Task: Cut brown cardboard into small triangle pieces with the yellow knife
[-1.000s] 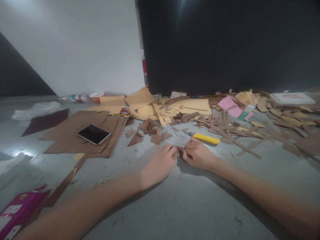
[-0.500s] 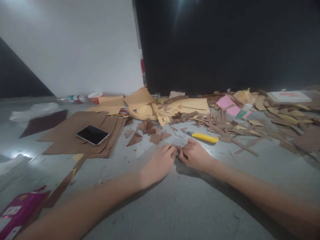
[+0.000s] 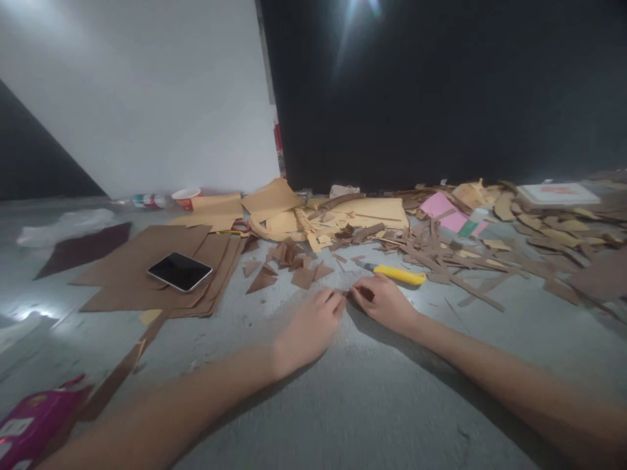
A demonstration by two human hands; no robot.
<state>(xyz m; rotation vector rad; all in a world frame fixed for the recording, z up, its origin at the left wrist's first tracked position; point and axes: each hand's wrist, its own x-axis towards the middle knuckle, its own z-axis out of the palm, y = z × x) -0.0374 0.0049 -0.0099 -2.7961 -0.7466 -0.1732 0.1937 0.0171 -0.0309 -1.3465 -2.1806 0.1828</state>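
My left hand (image 3: 306, 329) and my right hand (image 3: 385, 302) rest on the grey floor (image 3: 353, 405), fingertips meeting. Both pinch a small brown cardboard piece (image 3: 349, 295) between them; little of it shows. A yellow utility knife (image 3: 398, 274) lies just beyond my right hand. Brown cardboard triangles (image 3: 287, 267) are scattered ahead of my left hand.
A phone (image 3: 179, 271) lies on stacked brown cardboard sheets (image 3: 147, 261) at left. Cardboard strips and scraps (image 3: 465, 254), pink paper (image 3: 443, 205) and a white tray (image 3: 558, 194) spread along the dark wall. A magenta box (image 3: 29, 427) sits at lower left; a cup (image 3: 186, 196) stands by the white wall.
Both hands stay together on the small piece, shifting only slightly; the view has tipped a little, so everything sits a bit lower and to the left.
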